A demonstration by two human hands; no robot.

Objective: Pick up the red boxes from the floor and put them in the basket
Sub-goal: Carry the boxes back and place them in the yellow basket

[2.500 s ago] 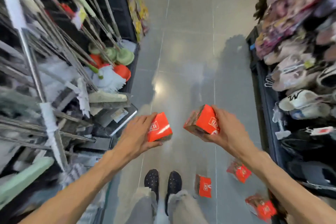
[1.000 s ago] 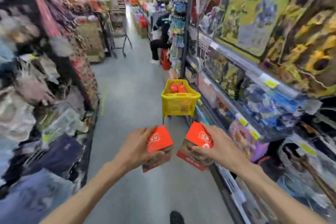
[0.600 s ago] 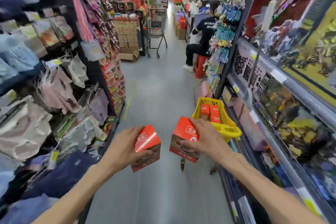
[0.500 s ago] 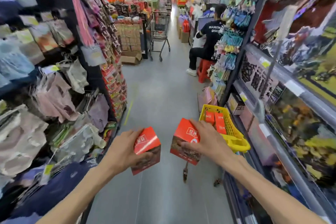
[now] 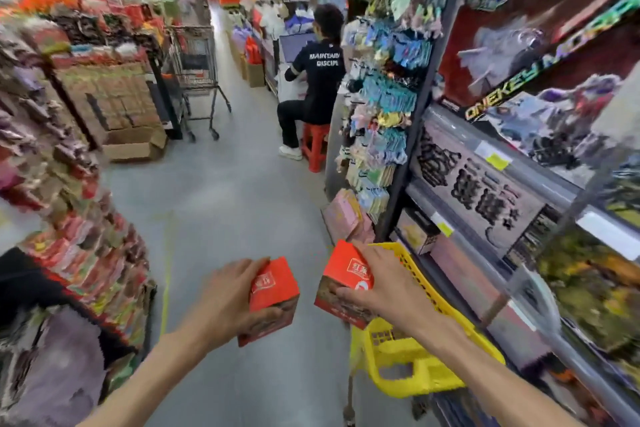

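The yellow basket (image 5: pixel 412 364) stands low at the right side of the aisle, close against the toy shelves (image 5: pixel 519 184), and everything here is placed from it. The right hand (image 5: pixel 384 288) is over the basket's near-left rim, its grip closed round one red box (image 5: pixel 346 279), fingers curled under the lower edge and thumb across the top; the box is tilted and sits above the rim, not inside. Whatever lies in the basket is hidden behind this hand and forearm. Just left of the basket, over bare grey floor (image 5: pixel 225 204), the left hand (image 5: pixel 228 302) has its grip wrapped round a second red box (image 5: pixel 272 298), thumb on the far top edge and fingers under the bottom face. The two boxes are near each other with a narrow gap between them. Far beyond the basket, up the aisle, a person in a dark shirt (image 5: pixel 318 80) sits on a red stool (image 5: pixel 315 146) facing away. Left of that, a metal shopping trolley (image 5: pixel 195 73) stands beside an open cardboard carton (image 5: pixel 133 146). Across the aisle from the basket, racks of packaged goods (image 5: pixel 86 253) are blurred.
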